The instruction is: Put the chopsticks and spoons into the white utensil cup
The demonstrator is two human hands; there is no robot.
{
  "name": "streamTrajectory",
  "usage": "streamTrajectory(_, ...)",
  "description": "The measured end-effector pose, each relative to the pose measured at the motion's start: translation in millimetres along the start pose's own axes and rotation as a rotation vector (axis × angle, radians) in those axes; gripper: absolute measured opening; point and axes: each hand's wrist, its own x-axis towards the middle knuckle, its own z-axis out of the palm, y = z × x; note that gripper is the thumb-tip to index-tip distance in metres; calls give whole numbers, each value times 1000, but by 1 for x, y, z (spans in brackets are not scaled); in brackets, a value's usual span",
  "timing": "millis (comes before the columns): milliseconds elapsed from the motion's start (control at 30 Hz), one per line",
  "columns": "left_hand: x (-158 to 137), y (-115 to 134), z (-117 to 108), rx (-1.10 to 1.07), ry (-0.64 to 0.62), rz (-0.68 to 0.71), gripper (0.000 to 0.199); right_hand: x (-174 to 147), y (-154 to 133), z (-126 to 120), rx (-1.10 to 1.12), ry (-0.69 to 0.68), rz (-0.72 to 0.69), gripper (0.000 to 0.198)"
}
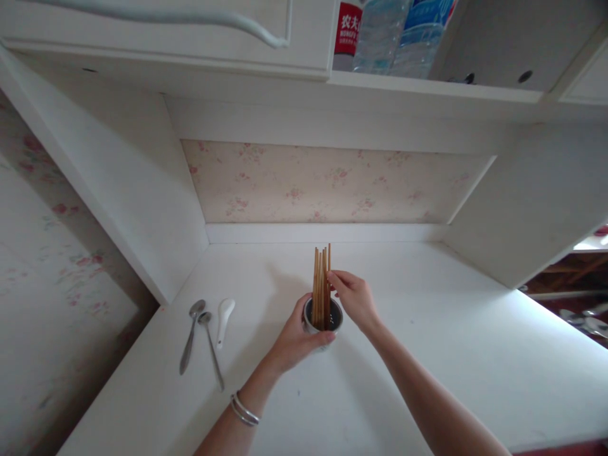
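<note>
A round holder (pixel 336 315) with a dark inside stands upright in the middle of the white surface. Several wooden chopsticks (pixel 319 285) rise out of it. My left hand (pixel 297 335) is wrapped around the holder from the left, its thumb across the front. From the right, my right hand (pixel 354 294) pinches one chopstick (pixel 329 256) at the right edge of the bunch, thumb and fingertips closed on it. That chopstick's lower end reaches into the holder. The holder's base is partly hidden by my left hand.
On the left lie two metal spoons (pixel 189 342) and a white soup spoon (pixel 223 322). White side panels (pixel 536 202) flank the tabletop (pixel 418 380). Overhead, a cabinet (pixel 190 57) has a handle and an open section with plastic bottles (pixel 380 38).
</note>
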Motion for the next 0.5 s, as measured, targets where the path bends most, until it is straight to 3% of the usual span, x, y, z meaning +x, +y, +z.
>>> streamTrajectory(200, 1, 0, 1, 6, 11, -28, 89, -5, 14, 0, 91, -84, -2, 36)
streamTrajectory(333, 0, 6, 2, 13, -37, -12, 88, -24, 28, -1, 370, -222, 69, 46)
streamTrajectory(500, -2, 2, 3, 6, -44, -27, 98, -49, 50, 8, 717, -315, 174, 45)
